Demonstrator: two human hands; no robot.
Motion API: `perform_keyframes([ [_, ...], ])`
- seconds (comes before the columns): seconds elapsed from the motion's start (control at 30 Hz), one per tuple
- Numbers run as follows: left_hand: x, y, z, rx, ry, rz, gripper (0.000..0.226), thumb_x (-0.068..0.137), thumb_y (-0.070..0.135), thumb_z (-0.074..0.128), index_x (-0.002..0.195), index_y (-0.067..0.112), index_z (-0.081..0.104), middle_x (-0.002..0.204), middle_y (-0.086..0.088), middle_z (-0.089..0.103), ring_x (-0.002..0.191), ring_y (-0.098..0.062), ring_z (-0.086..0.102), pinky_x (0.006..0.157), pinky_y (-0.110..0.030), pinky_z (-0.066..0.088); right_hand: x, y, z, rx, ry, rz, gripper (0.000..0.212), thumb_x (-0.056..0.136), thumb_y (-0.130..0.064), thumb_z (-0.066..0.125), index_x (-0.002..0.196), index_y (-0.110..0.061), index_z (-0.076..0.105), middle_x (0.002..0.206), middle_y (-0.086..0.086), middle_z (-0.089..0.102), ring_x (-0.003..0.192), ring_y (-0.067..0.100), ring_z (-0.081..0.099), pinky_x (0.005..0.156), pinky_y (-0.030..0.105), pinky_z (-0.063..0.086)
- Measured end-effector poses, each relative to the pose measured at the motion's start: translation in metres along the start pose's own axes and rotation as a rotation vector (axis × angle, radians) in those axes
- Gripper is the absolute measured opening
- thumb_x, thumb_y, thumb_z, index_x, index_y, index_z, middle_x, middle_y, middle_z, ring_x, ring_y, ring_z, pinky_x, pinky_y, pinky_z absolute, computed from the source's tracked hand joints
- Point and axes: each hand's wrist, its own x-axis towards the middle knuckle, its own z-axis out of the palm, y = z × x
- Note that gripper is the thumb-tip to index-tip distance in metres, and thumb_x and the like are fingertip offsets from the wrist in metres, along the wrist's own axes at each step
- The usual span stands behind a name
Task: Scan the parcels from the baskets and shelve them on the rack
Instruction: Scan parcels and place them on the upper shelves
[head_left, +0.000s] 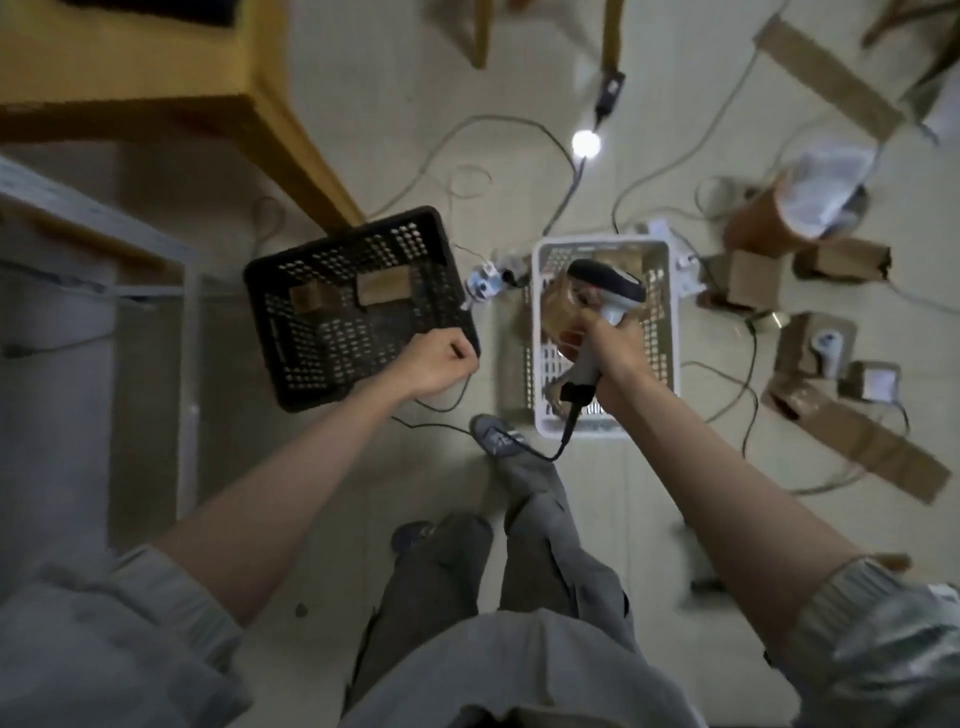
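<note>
Parcels (387, 287) of brown card are seen lying in the black basket (358, 306) on the floor, two of them side by side toward its far wall, ahead of and just beyond the left hand (434, 364). That hand is curled shut at the basket's near right corner, and whether the rim or the thin cable is pinched there cannot be told. The scanner (605, 306) is gripped by the right hand (615, 340) over the white basket (605, 343), head pointing away; a brown parcel seems pressed against it, blurred. The black basket's parcels are judged nearer the left hand, their long sides running left to right. The rack (98, 228) stands further left.
</note>
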Motion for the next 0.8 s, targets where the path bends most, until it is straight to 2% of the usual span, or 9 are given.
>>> perform_keyframes([
  [0.17, 0.084, 0.028, 0.064, 0.051, -0.121, 0.013, 0.008, 0.096, 0.024, 0.063, 0.09, 0.022, 0.067, 0.081, 0.014, 0.062, 0.1, -0.018, 0.067, 0.09, -0.031, 0.052, 0.071, 0.038, -0.054, 0.103, 0.163, 0.139, 0.015, 0.096, -0.001, 0.054, 0.111, -0.004, 0.055, 0.071, 0.009, 0.056, 0.047, 0.011, 0.054, 0.045, 0.022, 0.047],
  [0.23, 0.119, 0.035, 0.088, 0.067, -0.161, 0.009, 0.006, 0.096, 0.024, 0.062, 0.094, 0.021, 0.067, 0.084, 0.012, 0.065, 0.102, -0.019, 0.066, 0.086, -0.027, 0.048, 0.1, 0.053, -0.073, 0.169, 0.215, 0.186, 0.021, 0.096, -0.001, 0.056, 0.117, -0.002, 0.056, 0.074, 0.009, 0.055, 0.055, 0.014, 0.054, 0.046, 0.021, 0.05],
  [0.33, 0.172, 0.04, 0.124, 0.089, -0.197, -0.009, 0.02, 0.097, 0.024, 0.062, 0.111, 0.011, 0.069, 0.109, -0.004, 0.072, 0.109, -0.022, 0.065, 0.096, -0.034, 0.051, 0.143, 0.074, -0.098, 0.246, 0.278, 0.246, 0.017, 0.097, -0.002, 0.056, 0.113, -0.003, 0.056, 0.082, 0.011, 0.059, 0.067, 0.018, 0.06, 0.046, 0.02, 0.051],
  [0.47, 0.246, 0.043, 0.165, 0.075, -0.219, -0.051, 0.03, 0.097, 0.029, 0.064, 0.122, 0.014, 0.065, 0.122, -0.002, 0.064, 0.112, -0.019, 0.062, 0.097, -0.032, 0.05, 0.206, 0.107, -0.121, 0.271, 0.302, 0.261, 0.011, 0.094, -0.003, 0.058, 0.101, -0.012, 0.059, 0.086, 0.009, 0.064, 0.074, 0.018, 0.064, 0.056, 0.027, 0.056],
  [0.53, 0.282, 0.043, 0.181, 0.081, -0.181, -0.065, 0.024, 0.097, 0.031, 0.063, 0.115, 0.014, 0.066, 0.112, -0.002, 0.061, 0.103, -0.017, 0.058, 0.09, -0.031, 0.048, 0.237, 0.123, -0.125, 0.291, 0.287, 0.272, 0.013, 0.094, -0.002, 0.058, 0.1, -0.013, 0.058, 0.085, 0.007, 0.064, 0.074, 0.018, 0.064, 0.062, 0.03, 0.058],
  [0.57, 0.3, 0.041, 0.189, 0.081, -0.156, -0.068, 0.014, 0.097, 0.028, 0.062, 0.098, 0.015, 0.067, 0.097, -0.003, 0.06, 0.089, -0.017, 0.056, 0.079, -0.03, 0.047, 0.252, 0.133, -0.126, 0.292, 0.267, 0.279, 0.012, 0.093, -0.002, 0.058, 0.1, -0.012, 0.058, 0.085, 0.007, 0.063, 0.077, 0.02, 0.064, 0.067, 0.032, 0.059],
  [0.63, 0.333, 0.034, 0.204, 0.093, -0.103, -0.075, 0.033, 0.094, 0.021, 0.058, 0.063, 0.019, 0.046, 0.064, -0.003, 0.042, 0.059, -0.016, 0.04, 0.06, -0.03, 0.033, 0.28, 0.152, -0.124, 0.301, 0.217, 0.298, 0.011, 0.092, -0.001, 0.058, 0.095, -0.012, 0.058, 0.082, 0.007, 0.06, 0.08, 0.024, 0.06, 0.072, 0.036, 0.055],
  [0.7, 0.359, 0.024, 0.212, 0.096, -0.051, -0.091, 0.04, 0.093, 0.022, 0.057, 0.059, 0.02, 0.035, 0.057, -0.001, 0.031, 0.052, -0.016, 0.031, 0.06, -0.03, 0.028, 0.305, 0.17, -0.117, 0.304, 0.173, 0.329, 0.013, 0.089, -0.002, 0.059, 0.097, -0.011, 0.056, 0.077, 0.007, 0.054, 0.073, 0.023, 0.056, 0.067, 0.036, 0.05],
  [0.8, 0.389, 0.017, 0.224, 0.075, -0.001, -0.096, 0.022, 0.092, 0.023, 0.06, 0.075, 0.013, 0.051, 0.069, -0.002, 0.047, 0.062, -0.017, 0.047, 0.058, -0.03, 0.035, 0.338, 0.19, -0.105, 0.286, 0.096, 0.369, 0.02, 0.085, -0.004, 0.058, 0.104, -0.008, 0.052, 0.069, 0.007, 0.045, 0.047, 0.014, 0.049, 0.048, 0.024, 0.044],
])
